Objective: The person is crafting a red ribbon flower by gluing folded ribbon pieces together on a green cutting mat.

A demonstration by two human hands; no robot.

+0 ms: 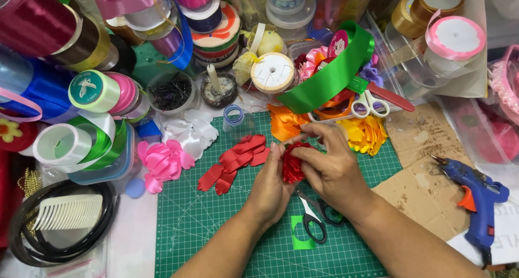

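My left hand (268, 187) and my right hand (330, 167) meet over a green cutting mat (216, 229), both pinching a small red ribbon flower (293, 164). Loose red ribbon petals (235, 161) lie on the mat just left of my left hand. Black-handled scissors (316, 216) rest on the mat under my wrists, on a scrap of green ribbon (298, 236).
A pink ribbon flower (162, 161), white petals (192, 129), orange and yellow flowers (367, 132) ring the mat. A blue glue gun (478, 197) lies on cardboard (427, 148) at right. Ribbon spools (102, 91), a candle (216, 83), white scissors (370, 102), a comb (67, 212) crowd the back and left.
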